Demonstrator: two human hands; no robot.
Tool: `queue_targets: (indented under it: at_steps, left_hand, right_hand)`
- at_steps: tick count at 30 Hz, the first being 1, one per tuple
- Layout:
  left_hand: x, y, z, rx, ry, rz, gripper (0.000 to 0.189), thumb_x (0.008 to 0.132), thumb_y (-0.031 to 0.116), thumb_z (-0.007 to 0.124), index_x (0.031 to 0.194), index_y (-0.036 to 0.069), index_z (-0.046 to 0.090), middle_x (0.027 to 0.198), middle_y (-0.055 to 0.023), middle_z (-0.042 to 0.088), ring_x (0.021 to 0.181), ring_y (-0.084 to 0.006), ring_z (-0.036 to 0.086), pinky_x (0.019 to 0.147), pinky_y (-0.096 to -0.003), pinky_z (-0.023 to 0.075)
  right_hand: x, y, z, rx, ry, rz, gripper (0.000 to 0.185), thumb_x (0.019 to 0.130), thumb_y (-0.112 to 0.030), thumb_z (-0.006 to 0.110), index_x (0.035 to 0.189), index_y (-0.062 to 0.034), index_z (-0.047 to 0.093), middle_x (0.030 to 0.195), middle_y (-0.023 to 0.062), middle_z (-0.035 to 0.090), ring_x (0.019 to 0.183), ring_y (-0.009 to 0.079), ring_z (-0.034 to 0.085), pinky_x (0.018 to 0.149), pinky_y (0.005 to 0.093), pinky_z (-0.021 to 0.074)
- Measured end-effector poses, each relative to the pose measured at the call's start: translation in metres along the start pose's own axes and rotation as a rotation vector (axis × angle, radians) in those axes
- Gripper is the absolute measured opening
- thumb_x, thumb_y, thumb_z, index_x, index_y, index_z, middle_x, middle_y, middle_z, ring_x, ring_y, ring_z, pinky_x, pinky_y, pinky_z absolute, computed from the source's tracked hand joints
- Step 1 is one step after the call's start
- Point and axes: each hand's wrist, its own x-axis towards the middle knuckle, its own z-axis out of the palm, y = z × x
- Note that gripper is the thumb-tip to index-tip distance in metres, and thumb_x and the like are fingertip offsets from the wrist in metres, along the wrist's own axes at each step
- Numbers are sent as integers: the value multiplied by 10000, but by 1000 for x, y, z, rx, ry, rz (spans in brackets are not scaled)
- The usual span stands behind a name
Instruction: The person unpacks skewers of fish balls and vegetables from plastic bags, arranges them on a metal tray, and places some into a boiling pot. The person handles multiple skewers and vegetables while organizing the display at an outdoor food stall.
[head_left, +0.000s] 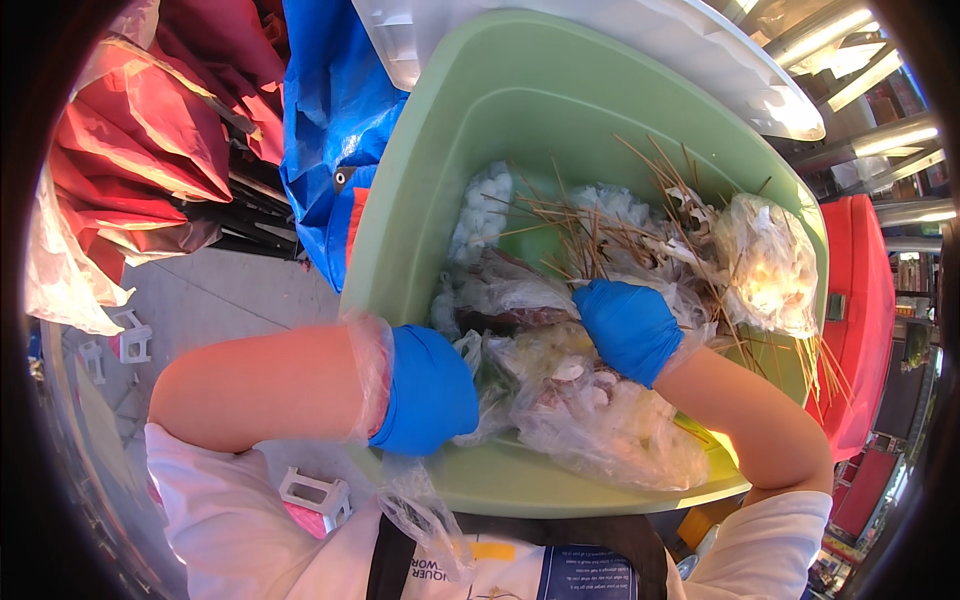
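Note:
Blue gloves cover both my hands above a large green plastic tub (420, 225). My right hand (626, 326) rests among clear plastic bags near the tub's middle; its fingers point away and are hidden. A bag of dark food (517, 296) touches its left side. My left hand (431, 390) is at the tub's near left, beside a bag with something green (487, 390); its fingers cannot be seen. Below both lies a bag with pale and purplish pieces (600, 405). Thin wooden skewers (592, 232) stick out at several angles. A bag of white balls (484, 210) leans at the far left wall.
A full clear bag (772, 262) sits at the tub's right wall. Behind the tub is a white plastic lid (600, 37). A red cooler (859, 322) stands to the right, a blue tarp (330, 112) and red fabric (142, 142) to the left. Small white stools (315, 495) are on the ground.

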Motion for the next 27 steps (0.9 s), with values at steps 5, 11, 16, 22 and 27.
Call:
queue_targets:
  at_steps: [5, 11, 16, 22, 27]
  left_hand:
    - [-1, 3, 2, -26, 39, 39, 171, 667, 116, 611, 816, 89, 690, 802, -149, 656, 747, -340, 642, 576, -435, 510]
    - [-4, 4, -3, 10, -24, 38, 171, 674, 120, 611, 823, 77, 684, 799, -139, 656, 736, -343, 636, 582, -438, 507]
    - [0, -3, 5, -15, 127, 81, 179, 675, 116, 614, 835, 68, 680, 767, -137, 648, 710, -341, 631, 561, -440, 497]
    - [0, 0, 7, -36, 58, 26, 123, 661, 129, 605, 719, 50, 679, 708, -139, 638, 664, -336, 626, 529, -426, 484]
    - [-7, -2, 3, 16, 109, 80, 117, 638, 120, 603, 672, 34, 674, 689, -146, 637, 636, -331, 621, 494, -424, 465]
  right_hand:
    - [-11, 13, -7, 86, 74, 29, 214, 778, -171, 628, 944, -48, 573, 806, 135, 567, 711, 332, 579, 590, 408, 465]
    - [-28, 23, -49, 322, 240, 12, 261, 769, -120, 681, 975, -25, 552, 834, 161, 552, 756, 353, 558, 650, 394, 459]
    - [-37, 15, -65, 419, 387, 141, 240, 775, -112, 682, 973, -33, 571, 824, 144, 555, 729, 320, 528, 656, 371, 450]
    - [-17, 2, -70, 1204, 228, 686, 192, 840, -128, 619, 994, -19, 580, 805, 41, 565, 676, 141, 499, 615, 297, 424]
    - [10, -7, -58, 1394, 118, 749, 192, 858, -129, 577, 1014, -20, 556, 833, 44, 569, 684, 115, 515, 597, 255, 438]
